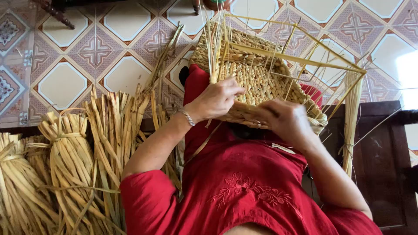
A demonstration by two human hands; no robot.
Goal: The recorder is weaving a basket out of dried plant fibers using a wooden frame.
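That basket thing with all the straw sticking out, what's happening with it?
A person in red clothes is holding a half-woven straw basket on their lap. The left hand pinches a strand near its rim, and the right hand grips the near edge. Loose strands stick up from the unfinished top. Tied bundles of dried straw sit to the left, by the tiled floor.
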